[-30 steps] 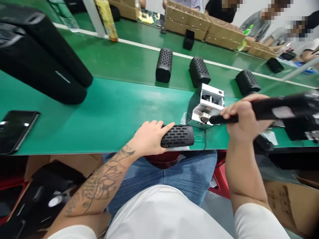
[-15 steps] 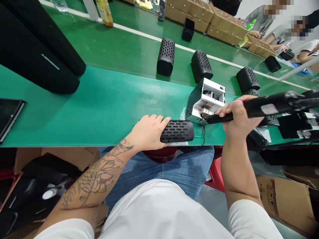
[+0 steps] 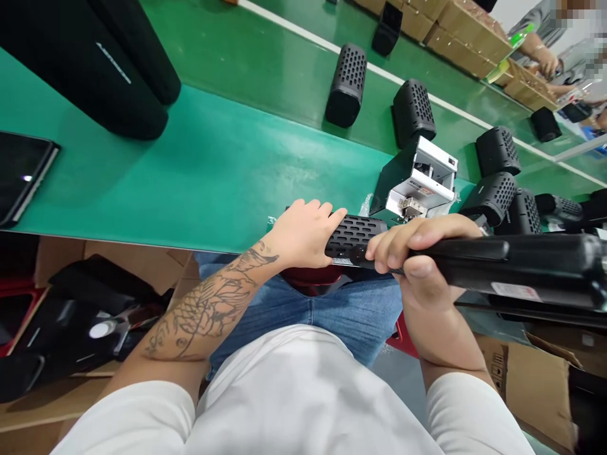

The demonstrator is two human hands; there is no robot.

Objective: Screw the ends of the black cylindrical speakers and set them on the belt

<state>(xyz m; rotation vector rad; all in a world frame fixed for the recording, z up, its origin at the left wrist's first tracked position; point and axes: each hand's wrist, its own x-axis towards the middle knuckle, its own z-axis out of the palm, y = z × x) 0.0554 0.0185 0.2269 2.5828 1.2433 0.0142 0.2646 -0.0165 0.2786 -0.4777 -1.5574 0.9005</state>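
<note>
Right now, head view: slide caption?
Left hand on a slotted black casing, right hand gripping a black electric screwdriver.

Your one camera sits on your head, looking forward and steeply down past your white T-shirt (image 3: 298,392) to the green bench (image 3: 227,158) close by, reaching cardboard boxes (image 3: 467,41) far off, upper right.

1. A dark-screened phone (image 3: 28,174) lies flat on the green bench (image 3: 227,170), at far left.
2. Behind it rises a large black case (image 3: 114,82) with small pale lettering.
3. Below the bench at left, an open carton (image 3: 161,259) sits near black items.
4. Another carton (image 3: 538,385) stands low at right.
5. Brown boxes (image 3: 467,41) line the far side, near a co-worker's forearm (image 3: 535,47).
</note>
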